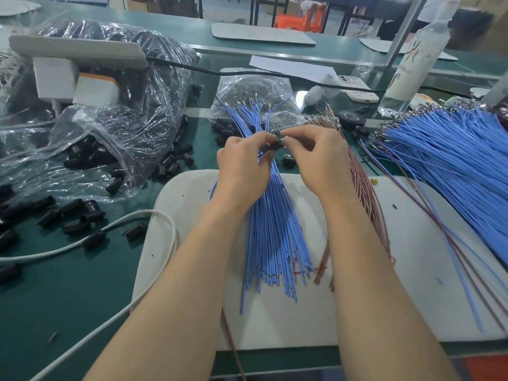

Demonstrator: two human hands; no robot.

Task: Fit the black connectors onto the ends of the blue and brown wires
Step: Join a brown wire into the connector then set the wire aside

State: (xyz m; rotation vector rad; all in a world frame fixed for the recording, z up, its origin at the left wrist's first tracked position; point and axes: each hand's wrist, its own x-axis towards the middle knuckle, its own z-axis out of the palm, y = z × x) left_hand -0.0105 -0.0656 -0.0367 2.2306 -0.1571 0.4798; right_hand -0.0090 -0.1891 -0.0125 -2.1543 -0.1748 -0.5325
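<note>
Two bare forearms, uncovered up to the frame edge at 6 o'clock. Left grip (243, 166) and right grip (319, 160) likewise bare. Fingernails (286, 139) short, plain, slightly glossy.

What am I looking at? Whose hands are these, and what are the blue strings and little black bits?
These are a person's two bare hands, seen from a camera worn on their head, looking down at a work table. There is no machine. The left hand and right hand together pinch one small black connector above a bunch of blue wires lying on a white mat. Brown wires lie just to the right, and a bigger blue bundle farther right. Loose connectors are scattered on the green table beside a clear plastic bag. Whether a wire is already in the held piece is too small to tell.
</note>
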